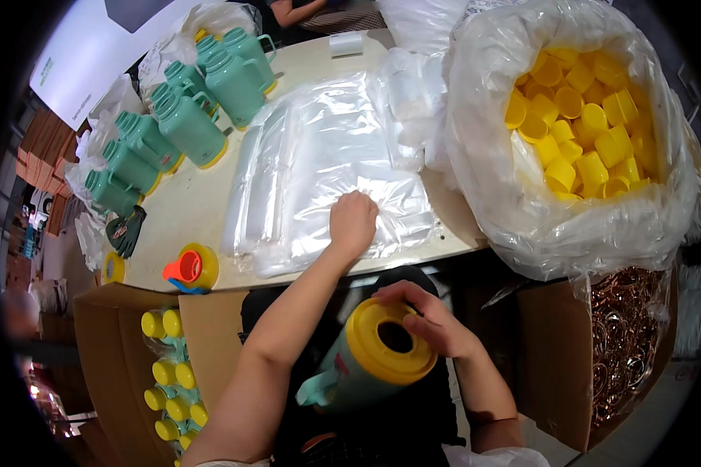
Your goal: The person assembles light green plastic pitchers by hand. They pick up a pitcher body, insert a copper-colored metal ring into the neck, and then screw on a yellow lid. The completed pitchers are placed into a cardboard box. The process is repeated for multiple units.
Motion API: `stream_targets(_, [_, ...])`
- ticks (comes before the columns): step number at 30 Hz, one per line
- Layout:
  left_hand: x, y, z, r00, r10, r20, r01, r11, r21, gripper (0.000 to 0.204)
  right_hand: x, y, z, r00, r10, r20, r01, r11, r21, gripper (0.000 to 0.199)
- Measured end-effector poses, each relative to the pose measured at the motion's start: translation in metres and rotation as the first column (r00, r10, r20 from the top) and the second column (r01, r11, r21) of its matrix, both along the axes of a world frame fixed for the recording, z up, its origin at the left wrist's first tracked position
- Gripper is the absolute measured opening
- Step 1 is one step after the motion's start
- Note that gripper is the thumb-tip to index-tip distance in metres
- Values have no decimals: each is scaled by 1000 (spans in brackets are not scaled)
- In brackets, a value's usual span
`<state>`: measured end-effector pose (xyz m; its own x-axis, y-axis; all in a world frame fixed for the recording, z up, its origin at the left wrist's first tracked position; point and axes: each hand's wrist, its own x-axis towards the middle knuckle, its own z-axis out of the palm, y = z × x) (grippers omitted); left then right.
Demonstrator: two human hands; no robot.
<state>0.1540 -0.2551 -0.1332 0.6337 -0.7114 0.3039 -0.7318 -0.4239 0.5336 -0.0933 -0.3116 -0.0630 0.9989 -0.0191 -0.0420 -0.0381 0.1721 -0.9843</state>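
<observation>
My left hand (354, 222) is closed on a clear plastic bag (323, 156), the top one of a flat stack on the table, and creases spread out from its fingers. The fingertips themselves are mostly hidden. Over my lap, a teal jug (358, 381) lies tilted, its yellow ring-shaped end (366, 342) and dark round hole facing up. My right hand (428, 315) grips that yellow end at its far right side, thumb near the hole. The jug's handle (317, 389) points to the lower left.
Several teal jugs (234, 82) stand at the table's left. Tape on a red-orange dispenser (185, 267) sits at the near edge. A lined bag (506, 226) of yellow cups is at right. Cartons hold yellow-capped teal jugs (163, 373) at left and coppery metal parts (627, 342) at right.
</observation>
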Motion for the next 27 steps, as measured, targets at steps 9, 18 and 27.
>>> stream_targets(9, [-29, 42, 39, 527, -171, -832, -184, 933, -308, 28, 81, -9, -50, 721, -683, 118, 652, 609, -452, 14])
stream_targets(18, [-80, 102, 52, 471, -284, -835, -258, 861, -438, 23, 57, 10, -18, 826, -562, 46, 556, 798, -231, 14])
stream_targets(27, [-68, 155, 42, 549, -199, -812, -307, 856, -417, 39, -13, 36, -78, 399, -911, 105, 889, 412, 202, 19])
